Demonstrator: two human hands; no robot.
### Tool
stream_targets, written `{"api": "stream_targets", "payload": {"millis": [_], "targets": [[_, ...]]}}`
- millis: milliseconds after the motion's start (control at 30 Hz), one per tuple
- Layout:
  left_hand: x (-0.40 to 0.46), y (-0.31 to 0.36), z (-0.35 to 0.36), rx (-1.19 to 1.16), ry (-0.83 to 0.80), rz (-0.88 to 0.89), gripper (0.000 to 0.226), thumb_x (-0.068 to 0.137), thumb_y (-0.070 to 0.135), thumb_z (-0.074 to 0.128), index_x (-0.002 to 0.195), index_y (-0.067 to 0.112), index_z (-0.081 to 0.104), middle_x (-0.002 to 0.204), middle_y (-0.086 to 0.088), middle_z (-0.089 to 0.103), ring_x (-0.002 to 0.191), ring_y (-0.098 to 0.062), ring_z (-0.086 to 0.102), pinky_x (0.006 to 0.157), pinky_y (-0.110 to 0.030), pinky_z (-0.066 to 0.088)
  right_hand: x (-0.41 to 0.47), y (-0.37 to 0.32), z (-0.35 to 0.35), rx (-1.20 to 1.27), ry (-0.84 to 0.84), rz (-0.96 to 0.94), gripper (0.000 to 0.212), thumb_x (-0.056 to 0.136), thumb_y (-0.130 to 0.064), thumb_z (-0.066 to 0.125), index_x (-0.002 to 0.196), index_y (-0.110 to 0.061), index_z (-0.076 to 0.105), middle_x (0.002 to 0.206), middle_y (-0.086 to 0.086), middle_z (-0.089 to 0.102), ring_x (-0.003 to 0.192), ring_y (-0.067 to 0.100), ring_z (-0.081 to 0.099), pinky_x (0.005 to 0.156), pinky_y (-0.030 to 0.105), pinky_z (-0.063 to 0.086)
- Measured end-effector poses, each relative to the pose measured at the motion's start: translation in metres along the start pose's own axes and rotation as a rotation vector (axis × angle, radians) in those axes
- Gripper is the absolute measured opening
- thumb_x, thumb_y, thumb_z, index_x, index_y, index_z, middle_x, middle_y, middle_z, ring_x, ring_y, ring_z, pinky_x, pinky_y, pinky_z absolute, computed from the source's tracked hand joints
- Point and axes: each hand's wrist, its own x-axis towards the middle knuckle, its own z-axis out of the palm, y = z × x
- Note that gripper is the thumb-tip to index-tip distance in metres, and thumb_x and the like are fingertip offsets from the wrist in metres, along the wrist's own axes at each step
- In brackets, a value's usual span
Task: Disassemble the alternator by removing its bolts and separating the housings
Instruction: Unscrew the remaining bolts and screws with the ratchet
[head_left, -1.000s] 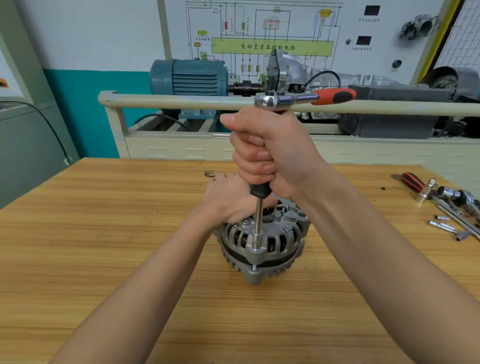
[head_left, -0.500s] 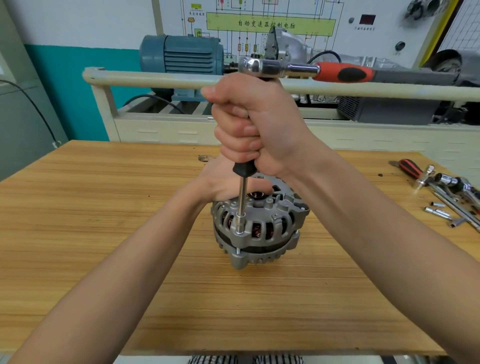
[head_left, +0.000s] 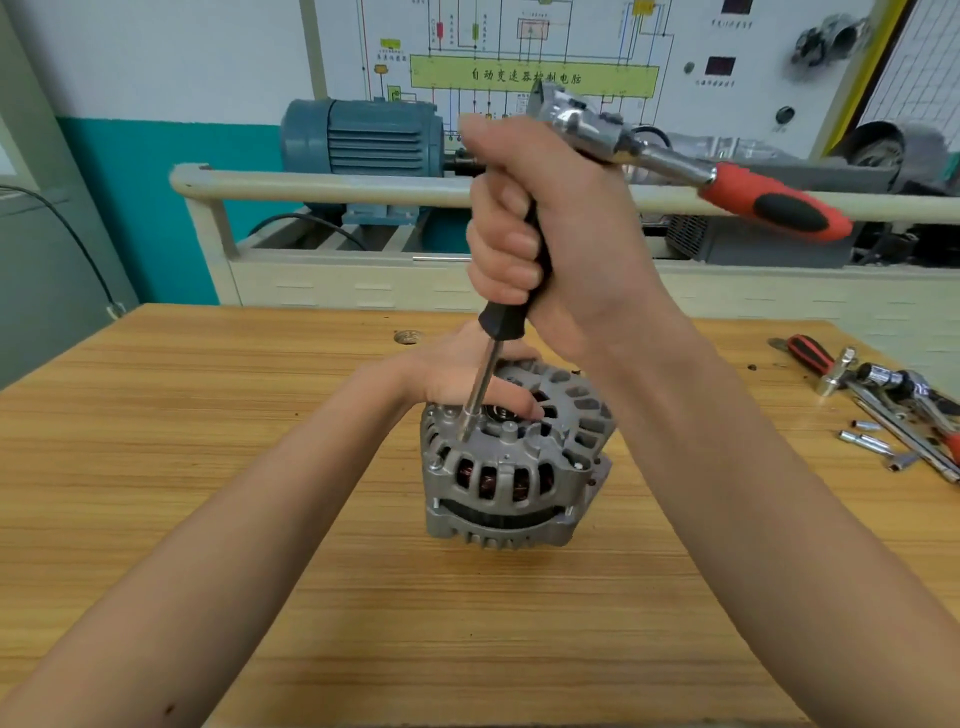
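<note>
Head view caught the alternator (head_left: 511, 462) standing at centre frame on the tabletop (head_left: 208, 415), housings together. The left hand (head_left: 462, 376) lay over its far top, fingers curled onto the casing, steadying it. The right hand (head_left: 540, 228), upper centre, was clamped tight round the black driver handle (head_left: 506, 317), a ratchet (head_left: 691, 171) with its red handle jutting toward the upper right. The shaft (head_left: 480, 395) ran down tilted, its tip resting at the top left of the housing; whether it sat on a bolt, I couldn't tell.

That alternator looked heavy and rigid, cast metal with slotted ribs, likely to stay put but able to twist under torque. The ribbed rim seemed the best place to hold, fingers kept out of the slots and off the copper windings showing inside.

Room was generous: bare wood to the left and in front. Loose sockets (head_left: 865, 441) and tools (head_left: 904, 400) lay at the right edge, well apart. A rail (head_left: 322, 187) crossed behind, near the ratchet's swing.
</note>
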Motion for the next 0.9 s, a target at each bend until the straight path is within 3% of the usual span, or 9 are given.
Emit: {"api": "stream_targets", "payload": {"millis": [67,133,300,367,467,533,633,733,900], "targets": [[0.001,0.006,-0.005,0.054,-0.072,-0.064,0.082,0.064,0.062,0.063,0.139,0.033,0.047,0.149,0.007,0.037,0.139,-0.018,0.028,0.115,-0.046,0.026,-0.002,-0.014,-0.011,0.002,0.046,-0.023,0.048,0.096,-0.014,0.051,0.051,-0.014,0.031,0.037,-0.005,0.03,0.03,0.01,0.023,0.036,0.018,0.022],[0.002,0.006,-0.007,0.048,-0.092,-0.125,0.078,0.069,0.058,0.071,0.14,0.04,0.043,0.152,0.013,0.026,0.141,-0.016,0.021,0.116,-0.047,0.022,-0.008,-0.022,-0.022,-0.024,0.085,-0.006,0.049,0.095,-0.015,0.051,0.05,-0.015,0.032,0.037,-0.005,0.029,0.031,0.01,0.022,0.036,0.018,0.021],[-0.006,0.012,-0.003,0.028,0.157,-0.194,0.079,0.07,0.05,0.079,0.139,0.024,0.048,0.142,0.008,0.046,0.13,-0.012,0.042,0.099,-0.025,0.032,-0.027,-0.02,-0.037,-0.013,0.159,0.025,0.052,0.093,-0.015,0.051,0.044,-0.019,0.035,0.037,-0.005,0.028,0.031,0.01,0.022,0.036,0.018,0.021],[-0.012,0.02,0.004,0.064,0.23,-0.201,0.068,0.075,0.049,0.075,0.134,0.022,0.053,0.127,0.009,0.055,0.113,-0.009,0.052,0.09,-0.023,0.036,-0.031,-0.015,-0.037,-0.033,0.18,0.029,0.051,0.093,-0.014,0.052,0.044,-0.018,0.035,0.038,-0.004,0.029,0.031,0.011,0.023,0.036,0.019,0.022],[-0.018,0.032,0.02,0.06,0.259,-0.136,0.034,0.086,0.041,0.067,0.108,0.016,0.062,0.09,0.006,0.061,0.076,-0.008,0.054,0.064,-0.023,0.04,-0.034,-0.01,-0.035,-0.02,0.201,0.032,0.052,0.093,-0.013,0.052,0.044,-0.018,0.035,0.038,-0.003,0.028,0.031,0.011,0.022,0.036,0.019,0.021],[-0.02,0.037,0.03,0.028,0.263,-0.121,0.027,0.09,0.035,0.062,0.103,0.012,0.06,0.092,-0.003,0.062,0.085,-0.021,0.057,0.076,-0.036,0.048,-0.034,-0.009,-0.032,0.007,0.21,0.034,0.051,0.093,-0.013,0.051,0.046,-0.017,0.034,0.038,-0.003,0.028,0.031,0.011,0.022,0.037,0.019,0.021],[-0.023,0.034,0.039,0.005,0.317,-0.114,0.016,0.096,0.032,0.052,0.105,0.019,0.054,0.102,-0.001,0.054,0.103,-0.028,0.054,0.097,-0.049,0.041,-0.033,-0.007,-0.029,0.026,0.214,0.036,0.05,0.093,-0.013,0.052,0.048,-0.016,0.033,0.039,-0.003,0.028,0.032,0.011,0.022,0.037,0.019,0.021],[-0.025,0.031,0.042,-0.005,0.384,-0.115,0.015,0.098,0.035,0.048,0.106,0.025,0.054,0.104,0.004,0.052,0.104,-0.022,0.052,0.1,-0.049,0.038,-0.032,-0.004,-0.025,0.017,0.216,0.038,0.05,0.093,-0.013,0.053,0.046,-0.017,0.035,0.039,-0.003,0.029,0.033,0.011,0.023,0.037,0.02,0.023],[-0.022,0.027,0.043,0.062,0.402,-0.128,0.021,0.099,0.036,0.043,0.104,0.019,0.054,0.109,0.0,0.057,0.108,-0.022,0.05,0.099,-0.047,0.037,-0.028,0.001,-0.017,-0.033,0.282,0.072,0.049,0.092,-0.011,0.054,0.049,-0.016,0.033,0.04,-0.002,0.028,0.034,0.012,0.023,0.037,0.019,0.023]]}}
